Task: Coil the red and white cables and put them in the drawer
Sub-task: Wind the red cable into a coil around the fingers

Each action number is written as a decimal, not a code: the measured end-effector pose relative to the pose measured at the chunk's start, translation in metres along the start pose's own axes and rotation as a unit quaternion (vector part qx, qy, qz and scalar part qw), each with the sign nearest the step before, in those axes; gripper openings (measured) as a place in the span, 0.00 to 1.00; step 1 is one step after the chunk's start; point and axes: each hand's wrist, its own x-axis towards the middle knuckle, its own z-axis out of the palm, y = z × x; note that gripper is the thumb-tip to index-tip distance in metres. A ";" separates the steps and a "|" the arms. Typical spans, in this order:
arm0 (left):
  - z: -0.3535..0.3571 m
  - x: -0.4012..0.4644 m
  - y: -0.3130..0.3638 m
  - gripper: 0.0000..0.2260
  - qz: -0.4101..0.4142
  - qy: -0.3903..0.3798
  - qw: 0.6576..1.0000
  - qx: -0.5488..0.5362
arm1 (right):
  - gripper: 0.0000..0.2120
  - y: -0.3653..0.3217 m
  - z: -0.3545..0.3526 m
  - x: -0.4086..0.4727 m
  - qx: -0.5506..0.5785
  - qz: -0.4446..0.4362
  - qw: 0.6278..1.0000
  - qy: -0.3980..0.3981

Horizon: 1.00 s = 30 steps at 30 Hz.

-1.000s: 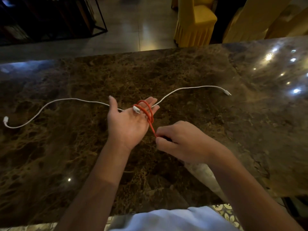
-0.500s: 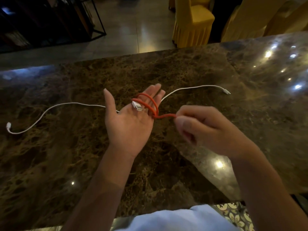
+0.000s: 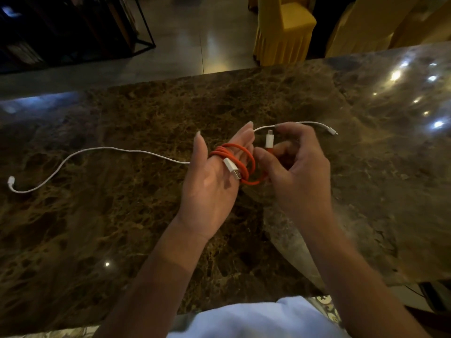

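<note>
The red cable (image 3: pixel 246 154) is wound in several loops round the straight fingers of my left hand (image 3: pixel 210 181), palm up, with its white USB plug (image 3: pixel 231 168) lying across the fingers. My right hand (image 3: pixel 297 167) pinches the red cable's other end just below its white connector (image 3: pixel 269 141), close beside the coil. The white cable (image 3: pixel 102 149) lies stretched out on the marble counter (image 3: pixel 122 240), running from a plug at the far left behind both hands to a plug (image 3: pixel 332 131) at the right. No drawer is in view.
Beyond the counter's far edge stands a chair in a yellow cover (image 3: pixel 283 28) and more yellow covers at the right. A dark metal frame (image 3: pixel 144 32) stands on the floor at the back left. My white shirt (image 3: pixel 256 320) shows at the near edge.
My right hand has wound more red cable round my left fingers, adding loops. It now holds the cable's free end with the white connector up beside the coil.
</note>
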 end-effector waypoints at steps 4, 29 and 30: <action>0.000 0.000 0.001 0.49 0.001 -0.014 1.000 0.015 | 0.06 -0.003 0.001 -0.002 -0.022 -0.076 0.997 -0.024; -0.001 -0.006 -0.015 0.46 0.008 0.012 1.000 0.026 | 0.09 0.002 0.002 -0.022 0.121 0.039 0.986 -0.109; -0.003 -0.005 -0.012 0.45 0.015 0.021 0.999 0.025 | 0.11 0.002 -0.002 -0.023 0.172 0.047 0.972 -0.153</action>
